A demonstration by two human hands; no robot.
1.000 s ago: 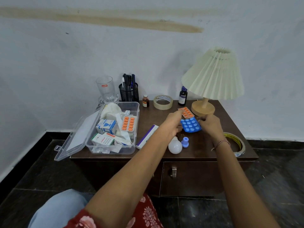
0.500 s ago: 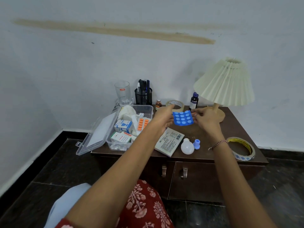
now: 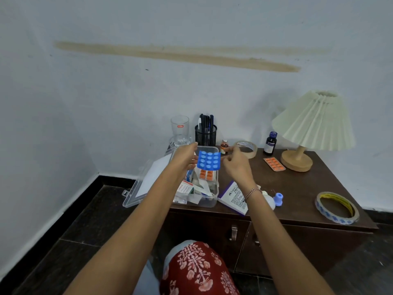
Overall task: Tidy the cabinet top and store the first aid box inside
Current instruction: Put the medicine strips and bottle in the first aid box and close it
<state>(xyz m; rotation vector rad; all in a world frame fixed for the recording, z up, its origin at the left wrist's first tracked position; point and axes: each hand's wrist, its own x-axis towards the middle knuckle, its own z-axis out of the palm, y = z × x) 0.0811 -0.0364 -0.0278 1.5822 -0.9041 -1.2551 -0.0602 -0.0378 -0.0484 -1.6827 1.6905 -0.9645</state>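
White wall with a tan streak is seen behind a dark brown cabinet whose tabletop [image 3: 297, 194] carries the clutter. At the 9 o'clock end of the tabletop, the clear first aid box [image 3: 209, 202] is seen with its lid [image 3: 148, 184] swung open toward 9 o'clock; cartons and an orange pill strip are lying inside. A blue blister pack [image 3: 208, 160] is held in the air directly above the box, between both hands. The left hand [image 3: 184, 156] is closed on the pack's 9 o'clock edge, and the right hand [image 3: 235, 165] is pinched on its 3 o'clock edge, fingers curled. The box thus lies just below and toward 6 o'clock of the hands.

At 12 o'clock of the box, a drinking glass [image 3: 180, 129] and a mesh pen holder [image 3: 205, 135] are placed against the wall. Toward 3 o'clock, a roll of tan tape [image 3: 246, 148], a dark bottle [image 3: 270, 143], a second orange strip [image 3: 274, 164] and a pleated lamp [image 3: 312, 122] are found. A booklet [image 3: 234, 198] is lying just beside the box, with a patterned tape roll [image 3: 337, 207] well apart at the 4 o'clock corner.
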